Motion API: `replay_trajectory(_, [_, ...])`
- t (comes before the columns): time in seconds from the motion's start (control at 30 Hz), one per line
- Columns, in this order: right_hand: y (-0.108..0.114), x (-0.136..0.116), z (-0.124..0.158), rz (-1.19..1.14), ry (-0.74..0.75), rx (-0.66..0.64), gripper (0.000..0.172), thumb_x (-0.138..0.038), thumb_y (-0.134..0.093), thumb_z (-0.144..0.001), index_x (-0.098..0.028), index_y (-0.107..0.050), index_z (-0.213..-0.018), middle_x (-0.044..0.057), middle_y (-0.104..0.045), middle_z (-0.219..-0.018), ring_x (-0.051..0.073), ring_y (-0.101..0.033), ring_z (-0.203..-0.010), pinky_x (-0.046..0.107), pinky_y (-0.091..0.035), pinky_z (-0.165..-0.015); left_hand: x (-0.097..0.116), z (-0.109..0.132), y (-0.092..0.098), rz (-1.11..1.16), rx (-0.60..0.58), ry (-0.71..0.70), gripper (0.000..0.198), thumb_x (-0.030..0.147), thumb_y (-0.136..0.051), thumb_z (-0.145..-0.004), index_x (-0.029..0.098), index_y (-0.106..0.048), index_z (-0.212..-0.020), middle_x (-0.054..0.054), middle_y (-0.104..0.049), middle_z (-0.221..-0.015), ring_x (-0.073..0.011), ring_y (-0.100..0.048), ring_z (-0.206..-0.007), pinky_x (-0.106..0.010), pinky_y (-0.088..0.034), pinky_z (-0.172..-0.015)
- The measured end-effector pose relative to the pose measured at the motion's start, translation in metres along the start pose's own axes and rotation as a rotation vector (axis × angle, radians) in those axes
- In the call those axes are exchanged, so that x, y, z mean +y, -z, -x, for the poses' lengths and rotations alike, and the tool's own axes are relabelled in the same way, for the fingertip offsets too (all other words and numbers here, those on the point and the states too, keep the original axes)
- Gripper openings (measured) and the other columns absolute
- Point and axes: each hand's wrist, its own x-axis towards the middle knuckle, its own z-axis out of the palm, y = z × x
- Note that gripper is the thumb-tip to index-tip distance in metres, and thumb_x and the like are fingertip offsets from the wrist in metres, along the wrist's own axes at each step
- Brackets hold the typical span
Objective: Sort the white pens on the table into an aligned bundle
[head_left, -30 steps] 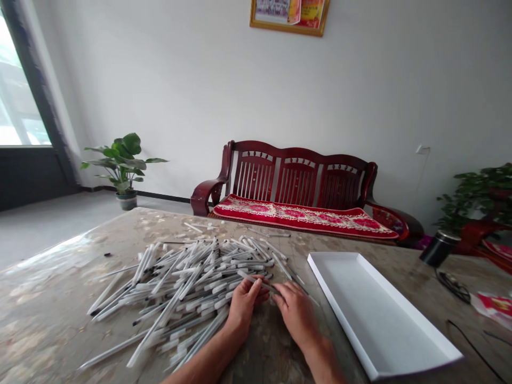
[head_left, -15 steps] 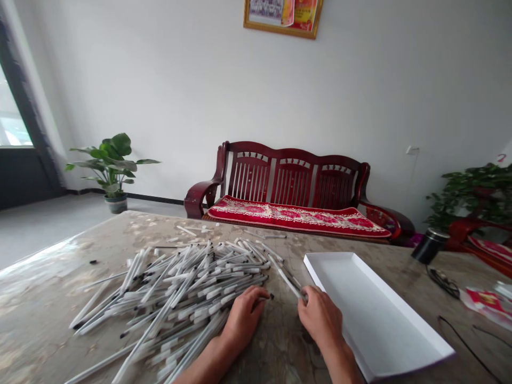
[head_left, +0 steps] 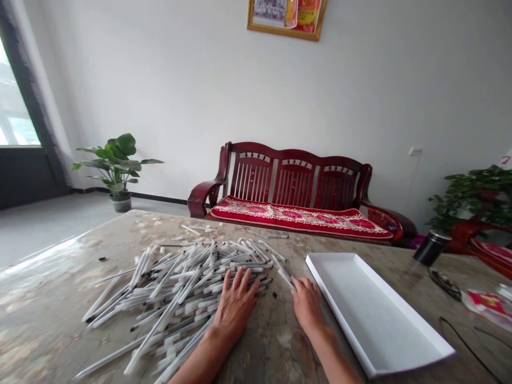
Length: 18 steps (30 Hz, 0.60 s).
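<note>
A big heap of white pens [head_left: 180, 282] with black tips lies across the marbled table [head_left: 60, 298]. My left hand [head_left: 236, 304] rests flat on the heap's right edge, fingers stretched out over the pens. My right hand [head_left: 307, 305] sits just right of the heap, fingers curled round a white pen [head_left: 286, 276] that sticks out toward the pile. A tiny black cap [head_left: 274, 294] lies on the table between my hands. The white tray [head_left: 404, 341] stands immediately right of my right hand.
A red wooden bench [head_left: 296, 197] with a floral cushion stands behind the table. A black cup [head_left: 429, 248], black glasses [head_left: 445, 284], a black cable [head_left: 468, 333] and a red packet [head_left: 486, 304] lie at the far right. Potted plants stand left and right.
My left hand has opened from a curled grip and spread flat onto the pen heap. My right hand has shifted slightly left and forward with its pen.
</note>
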Motion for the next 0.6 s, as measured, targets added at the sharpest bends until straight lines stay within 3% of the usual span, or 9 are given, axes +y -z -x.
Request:
replay_trajectory(0.2, [0.002,0.004,-0.020,-0.065,0.073,-0.084,0.040,-0.006,-0.050,-0.088,-0.023,-0.072,-0.116,0.007,-0.069,-0.112,0.022,-0.061,-0.104,0.027,-0.043,-0.090,-0.034,0.006,0.007,-0.018,-0.026,-0.211,0.046,0.015,-0.056,-0.090,0.036,-0.057,-0.132,-0.005,-0.056,-0.143,-0.0299,-0.046,-0.134,-0.055,-0.030,-0.111])
replay_trajectory(0.33, [0.006,0.000,-0.025,-0.082,0.077,-0.104,0.042,-0.005,-0.050,-0.087,-0.022,-0.069,-0.121,0.008,-0.068,-0.117,0.023,-0.059,-0.108,0.029,-0.042,-0.093,-0.053,0.010,0.014,-0.001,-0.009,-0.273,0.047,0.016,-0.057,-0.091,0.036,-0.055,-0.134,-0.004,-0.054,-0.145,-0.0283,-0.045,-0.136,-0.053,-0.029,-0.112])
replay_trajectory(0.43, [0.012,-0.017,-0.022,-0.122,0.109,-0.060,0.043,-0.007,-0.054,-0.085,-0.022,-0.067,-0.122,0.008,-0.066,-0.121,0.025,-0.058,-0.111,0.032,-0.041,-0.096,-0.058,0.011,0.015,0.021,-0.003,-0.286,0.042,0.021,-0.058,-0.093,0.035,-0.056,-0.132,-0.004,-0.055,-0.144,-0.0281,-0.045,-0.135,-0.052,-0.029,-0.112])
replay_trajectory(0.6, [0.016,-0.058,-0.015,-0.229,0.233,-0.053,0.024,-0.019,-0.061,-0.088,-0.025,-0.071,-0.109,0.004,-0.069,-0.111,0.024,-0.058,-0.106,0.034,-0.041,-0.095,-0.061,0.011,0.012,0.043,0.011,-0.299,0.039,0.026,-0.059,-0.093,0.035,-0.057,-0.131,-0.004,-0.057,-0.141,-0.0268,-0.046,-0.135,-0.053,-0.023,-0.115])
